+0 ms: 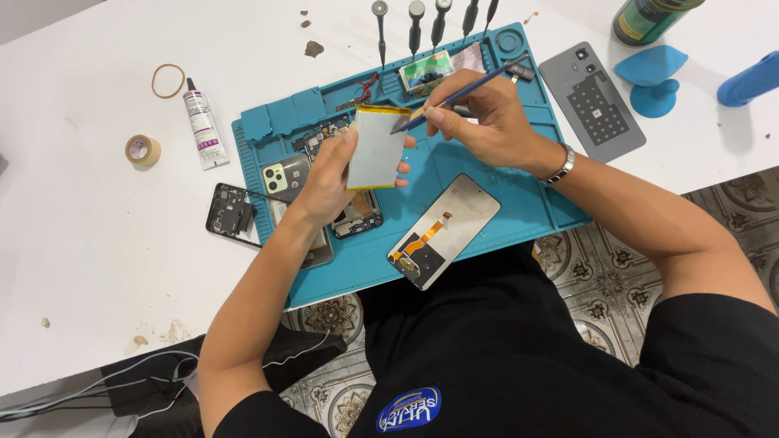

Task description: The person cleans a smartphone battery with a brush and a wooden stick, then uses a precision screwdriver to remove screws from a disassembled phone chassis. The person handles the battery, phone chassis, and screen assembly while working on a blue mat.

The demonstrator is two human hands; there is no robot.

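Observation:
My left hand [331, 172] holds a flat silver phone battery [376, 148] with a yellow edge, raised above the blue work mat [519, 203]. My right hand [484, 120] grips a thin blue-handled tool [466, 91] like a pen, its flat tip touching the battery's upper right corner. Under the battery lies an opened phone body [361, 217] with its circuit board showing. A detached phone screen [445, 231] with an orange flex cable rests face down on the mat just below my hands.
Several screwdrivers [415, 28] stand along the mat's far edge. A grey back cover [592, 99], blue suction cup [654, 75], a blue object [748, 79] and a can [649, 18] lie right. A glue tube [202, 126], tape roll [143, 150], rubber band [168, 80] and black frame [231, 212] lie left.

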